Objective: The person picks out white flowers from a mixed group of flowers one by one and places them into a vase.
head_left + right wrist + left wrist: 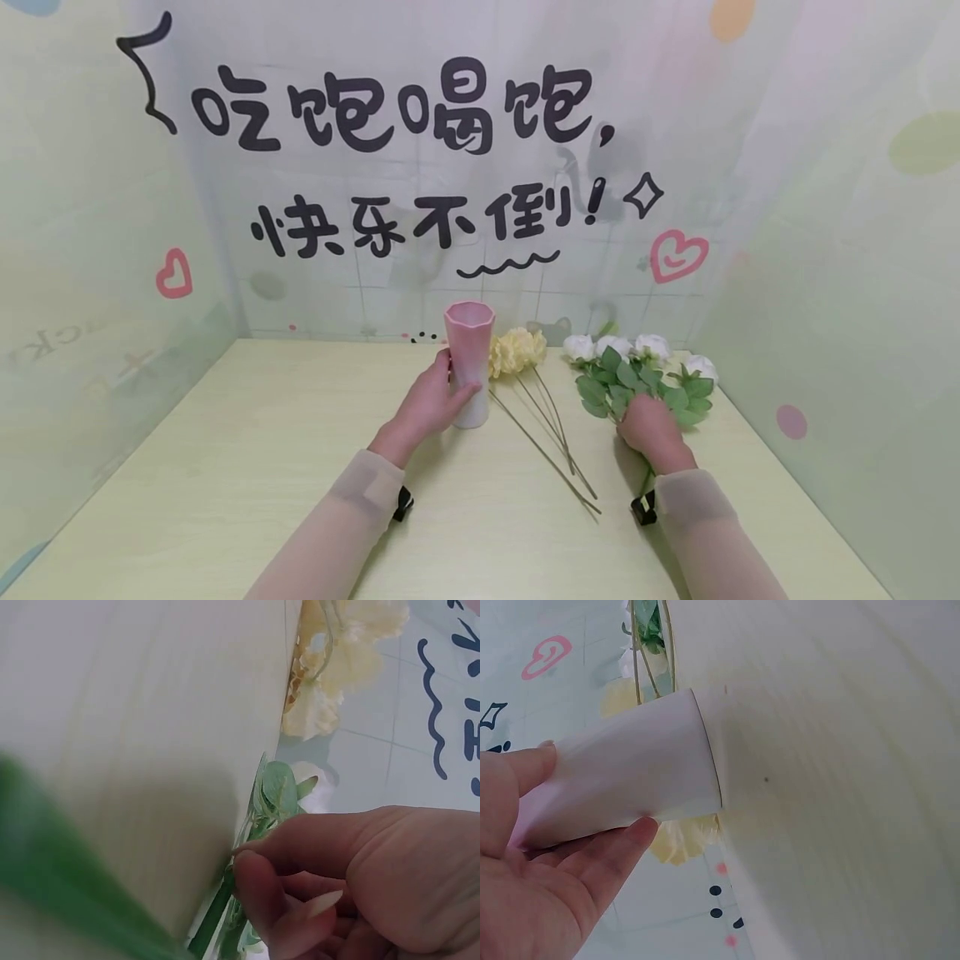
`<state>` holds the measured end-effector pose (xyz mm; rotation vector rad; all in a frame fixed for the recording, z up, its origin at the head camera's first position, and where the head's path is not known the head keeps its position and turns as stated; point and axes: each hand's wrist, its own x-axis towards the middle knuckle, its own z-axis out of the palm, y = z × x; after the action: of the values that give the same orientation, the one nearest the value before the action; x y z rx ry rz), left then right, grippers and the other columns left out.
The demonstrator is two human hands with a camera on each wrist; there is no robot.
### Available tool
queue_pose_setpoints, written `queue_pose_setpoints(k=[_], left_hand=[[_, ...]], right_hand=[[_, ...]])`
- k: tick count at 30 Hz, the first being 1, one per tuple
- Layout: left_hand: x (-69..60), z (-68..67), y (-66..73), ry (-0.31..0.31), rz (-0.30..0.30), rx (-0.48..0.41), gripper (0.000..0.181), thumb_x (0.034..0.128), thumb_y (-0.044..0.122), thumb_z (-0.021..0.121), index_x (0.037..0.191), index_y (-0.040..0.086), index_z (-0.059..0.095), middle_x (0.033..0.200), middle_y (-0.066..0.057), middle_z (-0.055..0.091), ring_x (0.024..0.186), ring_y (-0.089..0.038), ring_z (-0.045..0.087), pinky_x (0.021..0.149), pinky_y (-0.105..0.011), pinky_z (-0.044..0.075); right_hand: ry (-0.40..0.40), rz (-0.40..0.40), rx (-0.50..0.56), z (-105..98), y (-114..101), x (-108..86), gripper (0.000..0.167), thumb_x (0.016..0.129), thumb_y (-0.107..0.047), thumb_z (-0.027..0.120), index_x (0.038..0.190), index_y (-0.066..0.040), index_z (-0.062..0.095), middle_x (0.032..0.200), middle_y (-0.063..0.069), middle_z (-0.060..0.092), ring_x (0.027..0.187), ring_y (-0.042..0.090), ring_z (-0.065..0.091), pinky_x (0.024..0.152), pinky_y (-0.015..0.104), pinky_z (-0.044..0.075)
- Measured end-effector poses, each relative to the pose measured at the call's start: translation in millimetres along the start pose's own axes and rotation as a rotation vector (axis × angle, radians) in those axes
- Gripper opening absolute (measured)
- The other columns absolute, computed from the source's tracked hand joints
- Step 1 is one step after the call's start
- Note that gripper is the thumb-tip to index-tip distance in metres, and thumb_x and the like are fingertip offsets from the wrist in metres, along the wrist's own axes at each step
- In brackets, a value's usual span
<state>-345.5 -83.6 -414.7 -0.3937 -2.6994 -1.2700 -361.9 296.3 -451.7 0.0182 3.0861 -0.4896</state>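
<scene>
An upright pink-and-white vase (470, 354) with a faceted rim is in my left hand (427, 402). In the left wrist view, thumb and fingers wrap the vase (630, 769); whether its base touches the table is unclear. My right hand (654, 429) pinches green stems (216, 915) of artificial white flowers (651, 347), below their leaves (626, 379). The palm hides part of the stems, and one blurred stem crosses the right wrist view. Beside the vase, yellow flowers (517, 350) lie on the table, their thin stems (551, 442) pointing toward the front.
The pale wooden table (225, 467) reaches a printed back curtain (390, 292) with large black characters. Curtains also stand at both sides, the right one (840, 350) close to the white flowers. Black wrist cameras (643, 507) sit under the sleeves.
</scene>
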Motion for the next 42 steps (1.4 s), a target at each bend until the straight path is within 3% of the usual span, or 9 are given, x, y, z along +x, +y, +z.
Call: queue_pose_setpoints(k=[6,12,17,19,21,30,42], left_hand=[[-0.1,-0.4,-0.3,-0.003,-0.002,-0.005,0.078,0.1089,0.029,0.071,0.166,-0.005,0.031,0.167,-0.028,0.049,0.153,-0.043,0.053,0.126,-0.059,0.045],[0.0,-0.5,-0.5,-0.005,0.003,-0.005,0.078,0.1085,0.029,0.071,0.166,-0.005,0.031,0.167,-0.027,0.049,0.153,-0.043,0.053,0.126,-0.059,0.046],[-0.4,-0.5,0.4,-0.007,0.007,-0.008,0.078,0.109,0.029,0.071,0.166,-0.005,0.031,0.167,-0.028,0.049,0.153,-0.043,0.053,0.126,-0.059,0.046],[-0.7,-0.5,0.5,-0.008,0.008,-0.008,0.077,0.1094,0.029,0.07,0.166,-0.005,0.031,0.167,-0.028,0.049,0.153,-0.043,0.053,0.127,-0.059,0.045],[-1.0,-0.5,0.5,-0.008,0.007,-0.009,0.077,0.1095,0.029,0.07,0.166,-0.006,0.031,0.167,-0.028,0.049,0.153,-0.043,0.053,0.126,-0.059,0.046],[-2.2,-1.1,-0.6,-0.008,-0.007,0.0,0.078,0.1091,0.03,0.071,0.166,-0.005,0.03,0.167,-0.028,0.049,0.153,-0.044,0.053,0.126,-0.06,0.046],[-2.0,-0.9,0.3,-0.001,-0.001,-0.017,0.078,0.1091,0.03,0.07,0.166,-0.005,0.031,0.167,-0.028,0.049,0.152,-0.045,0.054,0.125,-0.061,0.047]], right_hand=[[-0.014,-0.054,0.062,15.5,18.6,19.0,0.046,0.093,-0.017,0.068,0.055,-0.024,0.042,0.051,-0.009,0.035,0.048,0.011,0.037,0.049,0.03,0.039],[-0.03,-0.028,0.25,-16.8,-19.3,-15.1,0.042,0.095,-0.016,0.066,0.059,-0.019,0.046,0.053,-0.006,0.042,0.05,0.012,0.042,0.051,0.029,0.038],[0.041,-0.031,0.301,-29.3,-42.2,-31.6,0.016,0.1,-0.019,0.066,0.094,-0.004,0.068,0.079,0.006,0.068,0.069,0.017,0.062,0.061,0.031,0.049],[0.067,-0.045,0.318,-30.0,-46.6,-32.4,0.023,0.101,-0.02,0.065,0.111,0.0,0.069,0.093,0.011,0.074,0.076,0.019,0.068,0.064,0.032,0.053],[0.076,-0.051,0.36,-29.4,-49.3,-31.9,0.027,0.102,-0.02,0.063,0.117,0.002,0.07,0.099,0.015,0.076,0.078,0.02,0.07,0.065,0.032,0.056],[0.129,-0.116,0.506,-32.1,-62.2,-36.0,0.023,0.104,-0.014,0.063,0.119,0.002,0.07,0.104,0.017,0.076,0.076,0.017,0.073,0.065,0.029,0.063],[0.119,-0.15,0.538,-36.4,-74.6,-41.5,0.025,0.107,-0.02,0.062,0.12,0.0,0.07,0.11,0.024,0.076,0.081,0.016,0.074,0.081,0.043,0.069]])
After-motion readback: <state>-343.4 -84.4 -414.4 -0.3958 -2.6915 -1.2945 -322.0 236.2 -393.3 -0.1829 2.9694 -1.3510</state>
